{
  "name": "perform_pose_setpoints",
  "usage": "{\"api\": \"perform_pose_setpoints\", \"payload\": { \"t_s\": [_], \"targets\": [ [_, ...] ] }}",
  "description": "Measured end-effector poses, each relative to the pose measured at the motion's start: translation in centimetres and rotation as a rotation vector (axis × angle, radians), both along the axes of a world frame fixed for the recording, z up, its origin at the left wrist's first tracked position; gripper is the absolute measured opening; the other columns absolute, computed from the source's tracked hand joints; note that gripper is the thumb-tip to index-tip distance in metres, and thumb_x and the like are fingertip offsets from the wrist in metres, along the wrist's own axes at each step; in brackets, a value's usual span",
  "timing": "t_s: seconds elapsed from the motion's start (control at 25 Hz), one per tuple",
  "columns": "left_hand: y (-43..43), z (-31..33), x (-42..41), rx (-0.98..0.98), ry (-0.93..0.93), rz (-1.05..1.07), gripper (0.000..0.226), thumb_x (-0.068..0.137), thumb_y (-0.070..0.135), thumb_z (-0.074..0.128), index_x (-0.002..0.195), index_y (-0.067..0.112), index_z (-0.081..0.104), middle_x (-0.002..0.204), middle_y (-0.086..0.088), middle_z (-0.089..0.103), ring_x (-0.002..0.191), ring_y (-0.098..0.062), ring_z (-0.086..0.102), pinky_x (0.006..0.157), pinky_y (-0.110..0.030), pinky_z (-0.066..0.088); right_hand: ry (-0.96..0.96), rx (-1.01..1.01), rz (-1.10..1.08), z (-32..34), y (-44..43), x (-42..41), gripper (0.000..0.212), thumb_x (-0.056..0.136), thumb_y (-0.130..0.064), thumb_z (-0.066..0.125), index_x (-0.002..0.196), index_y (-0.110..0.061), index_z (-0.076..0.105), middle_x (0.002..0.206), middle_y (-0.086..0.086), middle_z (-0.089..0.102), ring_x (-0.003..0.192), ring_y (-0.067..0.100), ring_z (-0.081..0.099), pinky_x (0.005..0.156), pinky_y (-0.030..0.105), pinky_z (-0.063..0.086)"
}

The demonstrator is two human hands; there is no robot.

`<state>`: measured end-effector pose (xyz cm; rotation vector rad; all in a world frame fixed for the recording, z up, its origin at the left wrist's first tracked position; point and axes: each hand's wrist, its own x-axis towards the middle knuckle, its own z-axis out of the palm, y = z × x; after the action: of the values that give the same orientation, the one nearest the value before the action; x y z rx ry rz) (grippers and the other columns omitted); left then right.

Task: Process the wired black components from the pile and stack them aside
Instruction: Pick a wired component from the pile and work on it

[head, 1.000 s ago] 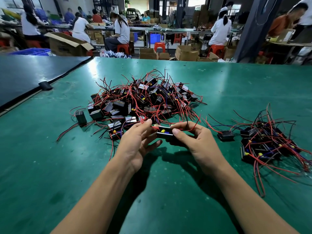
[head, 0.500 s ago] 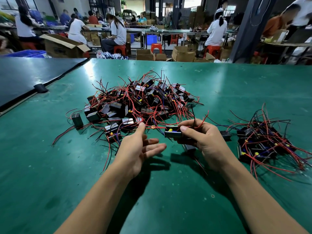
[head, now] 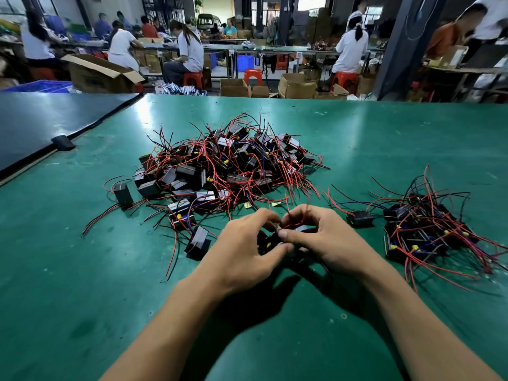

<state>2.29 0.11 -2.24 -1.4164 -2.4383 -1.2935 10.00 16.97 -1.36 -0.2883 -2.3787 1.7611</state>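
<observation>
**One black part in two hands, between two heaps**

I had both hands close together, low over the green desk (head: pixel 82 298), right in front of me. My left hand (head: pixel 242 251) was curled round one wired black component (head: pixel 270 242) so it would not slip. My right hand (head: pixel 327 240) pinched its red wires (head: pixel 295 220) near the top (they were blurry, so I could not tell how many I had). I think one hand held the body steady so the other could work on the wires.

The big pile (head: pixel 228 166) lay just beyond my hands, in the middle of the desk, near enough to grab a new part fast. Its wires stuck out every way and were tangled, so pulling one part out could drag others along.

The finished stack (head: pixel 428 229) sat to my right, well apart from the pile. I think the gap was there so done parts and undone parts would not get mixed. One lone component (head: pixel 360 218) lay between my right hand and that stack. Another loose part (head: pixel 198 240) lay near my left hand.

The pile was much bigger than the stack, so I judged most of the work was not yet done.
</observation>
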Motion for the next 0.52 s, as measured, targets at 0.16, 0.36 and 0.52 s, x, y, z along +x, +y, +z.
{"api": "perform_pose_setpoints", "payload": {
  "t_s": [0.16, 0.36, 0.52],
  "targets": [
    [-0.3, 0.1, -0.3, -0.215, 0.033, 0.069, 0.037, 0.083, 0.039, 0.068, 0.117, 0.027, 0.057, 0.099, 0.006, 0.068, 0.093, -0.017, 0.063, 0.082, -0.036, 0.052, -0.02, 0.206, -0.068, 0.0, 0.7, 0.2, 0.024, 0.075, -0.021, 0.086, 0.092, -0.03, 0.071, 0.08, -0.013, 0.072, 0.06, 0.003, 0.061, 0.058, 0.019, 0.048],
    [-0.8, 0.7, -0.7, -0.431, 0.112, 0.134, 0.027, 0.081, 0.04, 0.059, 0.103, 0.026, 0.064, 0.099, 0.006, 0.06, 0.101, -0.018, 0.054, 0.087, -0.036, 0.049, -0.035, 0.642, -0.322, -0.7, 1.3, -0.3, 0.041, 0.074, -0.05, 0.081, 0.108, -0.033, 0.065, 0.102, -0.007, 0.058, 0.089, 0.004, 0.056, 0.082, 0.029, 0.048],
    [-0.2, 0.4, -0.2, -0.371, 0.111, 0.169, 0.033, 0.088, 0.05, 0.059, 0.103, 0.022, 0.066, 0.097, 0.004, 0.063, 0.097, -0.017, 0.056, 0.084, -0.035, 0.049, -0.201, 0.577, -0.267, -1.0, 1.6, -0.3, 0.041, 0.078, -0.041, 0.079, 0.115, -0.028, 0.066, 0.096, -0.004, 0.07, 0.09, 0.014, 0.062, 0.081, 0.028, 0.047]
  ]
}}
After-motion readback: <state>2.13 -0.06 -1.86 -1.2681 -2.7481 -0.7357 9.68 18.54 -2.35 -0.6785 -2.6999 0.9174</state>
